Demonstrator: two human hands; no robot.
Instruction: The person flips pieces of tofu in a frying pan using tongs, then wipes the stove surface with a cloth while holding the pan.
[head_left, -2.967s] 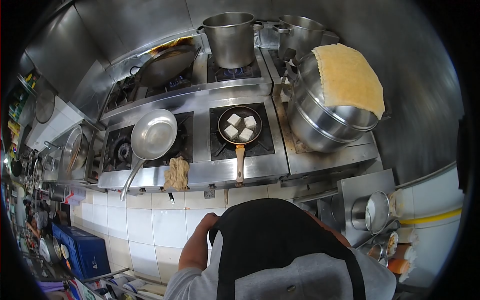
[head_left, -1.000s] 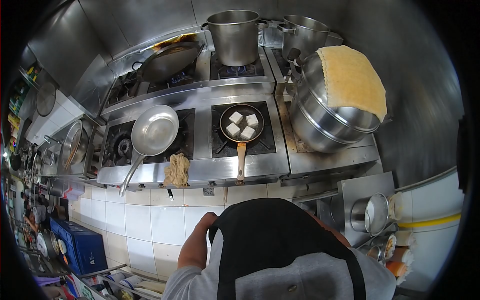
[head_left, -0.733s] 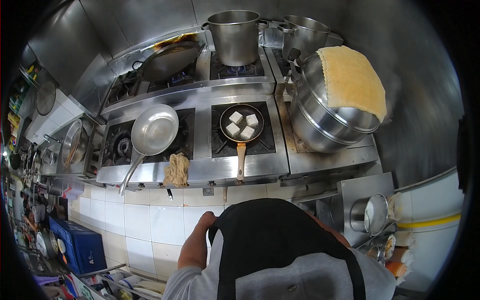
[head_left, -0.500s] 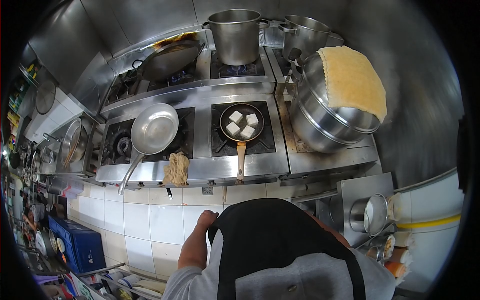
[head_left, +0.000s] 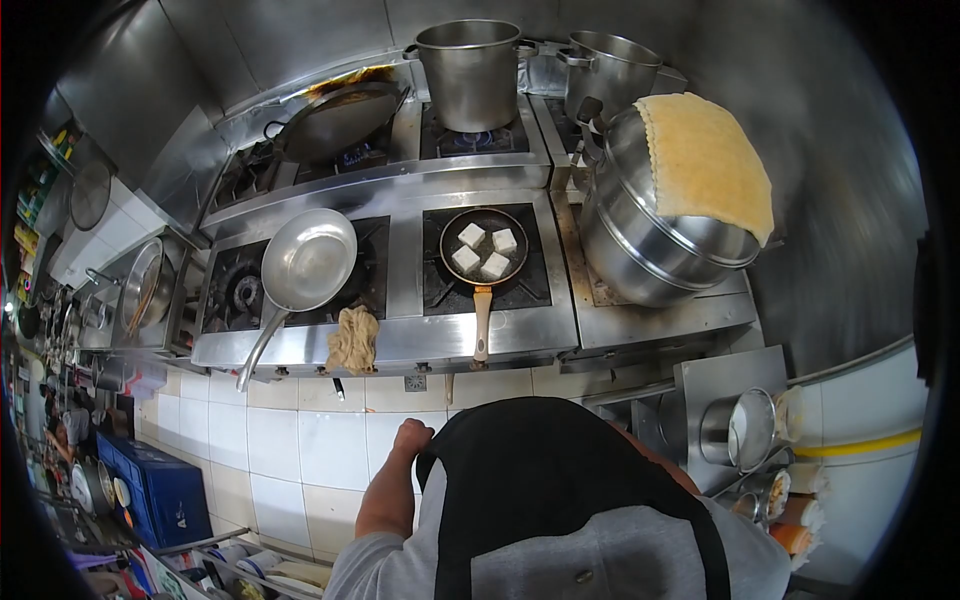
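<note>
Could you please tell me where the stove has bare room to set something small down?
The steel panel between the silver pan and the frying pan is bare, as is the front ledge between the tan cloth and the frying pan's handle. The back right is crowded: a tall pot stands close behind the big domed pot.

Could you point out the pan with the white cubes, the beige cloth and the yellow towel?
Frying pan (head_left: 484,218): head view, pan's inner base.
Beige cloth (head_left: 353,341): head view, cloth's middle.
Yellow towel (head_left: 708,158): head view, towel's middle.
</note>
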